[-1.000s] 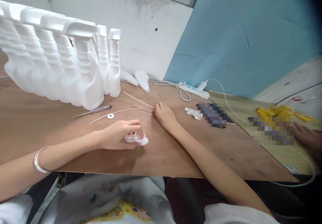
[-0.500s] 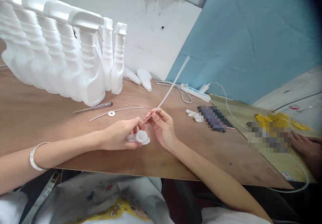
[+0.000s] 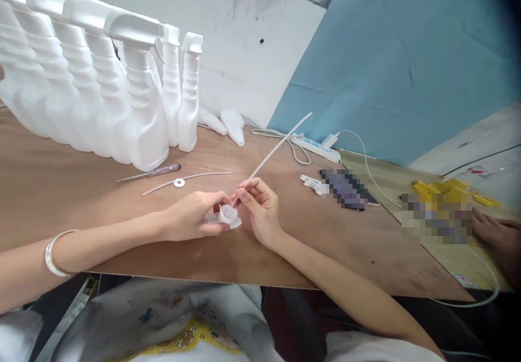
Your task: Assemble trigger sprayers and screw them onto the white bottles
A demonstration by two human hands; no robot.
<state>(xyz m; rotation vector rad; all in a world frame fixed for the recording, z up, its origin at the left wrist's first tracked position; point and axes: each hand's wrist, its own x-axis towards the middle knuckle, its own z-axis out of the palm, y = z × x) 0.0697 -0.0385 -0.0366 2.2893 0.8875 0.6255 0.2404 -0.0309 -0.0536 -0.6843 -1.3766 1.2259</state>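
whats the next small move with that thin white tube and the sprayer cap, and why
Probably push the thin white plastic tube down into the white plastic sprayer cap. The right hand pinches the tube near its lower end, which sits at the cap's opening, and the left hand steadies the cap on the brown wooden table.

Beside me stand white plastic spray bottles point(image 3: 101, 85); a clear-handled screwdriver point(image 3: 150, 173), a small white washer point(image 3: 178, 183) (flat), and a white power strip point(image 3: 315, 147) lie on the brown plywood table point(image 3: 61, 188).

Thin tube point(image 3: 272, 154) in right hand point(image 3: 260, 208), sprayer cap point(image 3: 226, 216) in left hand point(image 3: 191, 215)
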